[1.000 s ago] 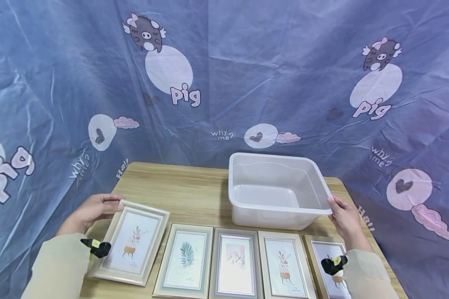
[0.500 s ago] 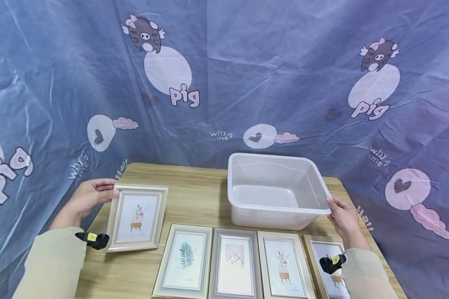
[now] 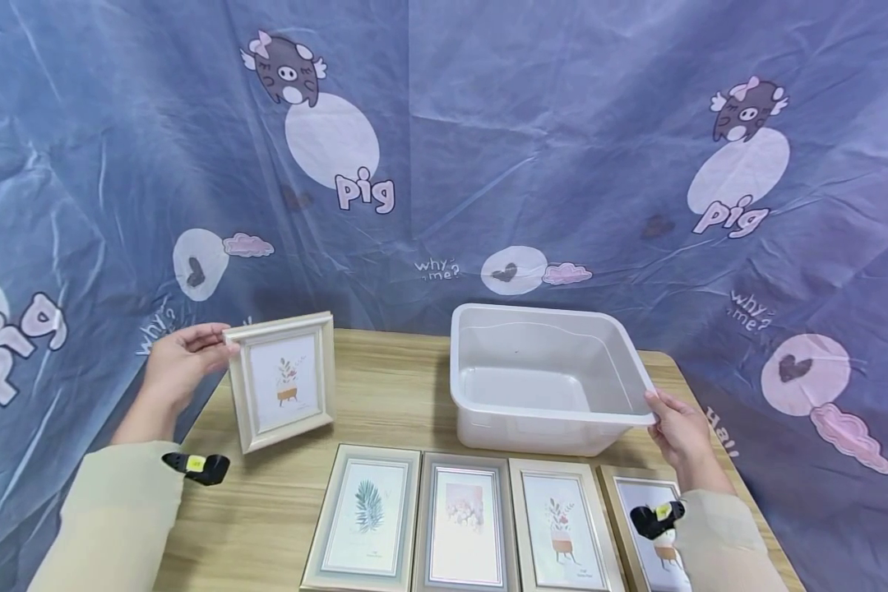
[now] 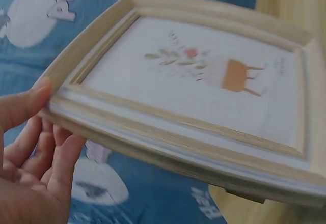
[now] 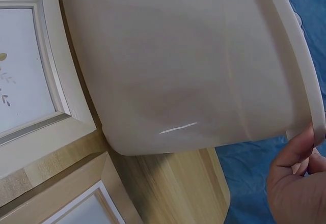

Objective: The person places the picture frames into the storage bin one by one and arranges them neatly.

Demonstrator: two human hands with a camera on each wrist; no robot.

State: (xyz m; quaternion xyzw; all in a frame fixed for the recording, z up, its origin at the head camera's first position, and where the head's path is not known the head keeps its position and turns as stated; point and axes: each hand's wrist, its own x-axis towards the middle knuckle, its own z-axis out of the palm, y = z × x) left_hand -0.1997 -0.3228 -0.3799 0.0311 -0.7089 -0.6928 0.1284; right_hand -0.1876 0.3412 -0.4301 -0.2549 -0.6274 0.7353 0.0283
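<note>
A cream picture frame [image 3: 286, 382] with a potted-plant print is held up at the table's left, near upright, by my left hand [image 3: 181, 366]. In the left wrist view the thumb of that hand [image 4: 30, 147] lies on the front corner of the picture frame [image 4: 204, 61], with the fingers behind it. On the right, my right hand [image 3: 682, 432] pinches the near right rim corner of a white plastic bin [image 3: 548, 427]. The bin's inside shows nothing in it. The right wrist view shows the fingers of this hand [image 5: 300, 178] at the rim of the bin [image 5: 178, 66].
Several more picture frames lie face up in a row along the near edge: a leaf print [image 3: 363, 514], a pink print [image 3: 464, 518], a plant print [image 3: 562, 526] and one partly under the right wrist [image 3: 647, 534]. A blue pig-patterned cloth [image 3: 444, 148] hangs behind the wooden table [image 3: 392, 378].
My left hand has lifted the picture frame from the left end of the row, up and away, tilting it upright. The right hand keeps its hold on the bin.
</note>
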